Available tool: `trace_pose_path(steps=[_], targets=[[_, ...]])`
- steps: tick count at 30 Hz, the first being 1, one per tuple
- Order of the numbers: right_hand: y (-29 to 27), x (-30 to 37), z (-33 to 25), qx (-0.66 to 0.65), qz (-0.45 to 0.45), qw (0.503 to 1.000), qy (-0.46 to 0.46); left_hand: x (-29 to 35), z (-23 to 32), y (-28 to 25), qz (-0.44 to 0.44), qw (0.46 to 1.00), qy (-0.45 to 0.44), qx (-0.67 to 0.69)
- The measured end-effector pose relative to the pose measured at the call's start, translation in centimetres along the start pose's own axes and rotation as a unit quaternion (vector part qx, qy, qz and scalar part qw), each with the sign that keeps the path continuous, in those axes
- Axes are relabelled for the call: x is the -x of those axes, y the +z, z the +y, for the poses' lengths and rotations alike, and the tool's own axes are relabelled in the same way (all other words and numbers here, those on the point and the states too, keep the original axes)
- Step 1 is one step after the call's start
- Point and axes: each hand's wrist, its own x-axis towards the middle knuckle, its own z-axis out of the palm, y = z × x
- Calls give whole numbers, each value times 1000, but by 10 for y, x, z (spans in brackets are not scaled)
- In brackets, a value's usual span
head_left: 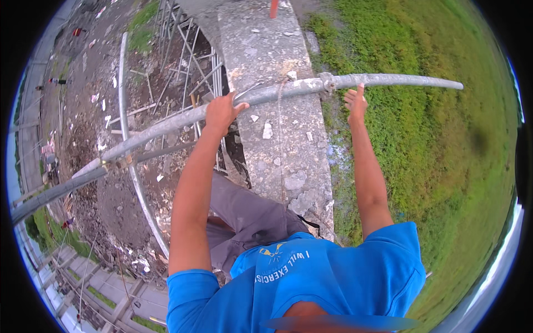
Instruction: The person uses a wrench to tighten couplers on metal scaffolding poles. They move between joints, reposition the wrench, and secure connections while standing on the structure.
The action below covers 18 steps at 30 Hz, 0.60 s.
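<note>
A long grey metal pipe (300,87) runs across in front of me, over a rough concrete beam. My left hand (221,115) is closed over the pipe left of the beam, its thumb stretched out to the right. Beside that thumb a thin wire (248,90) slants up across the pipe. My right hand (356,104) is just below the pipe, right of the beam. Its fingers are curled with nothing visible in them, and one raised digit seems to touch the pipe's underside. Near it a coupler clamp (326,82) sits around the pipe.
Loose rubble lies on the concrete beam (261,33). To the left, an upright pole (123,83) crosses the pipe at another clamp (129,160). Scaffold frames (194,66) stand below, over littered ground. Grass (422,144) spreads far below on the right.
</note>
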Motion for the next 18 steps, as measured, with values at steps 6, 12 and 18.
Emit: trace_pose_path(steps=[6,12,18], targets=[[63,-29,15,-253,-123,954,107,38,6,3,95,988,-44,116],[80,-18,27,-327,-145,933,41,136,-35,25,233,913,-244,229],[73,-8,30,-352,-182,915,76,134,-140,20,276,779,-383,412]])
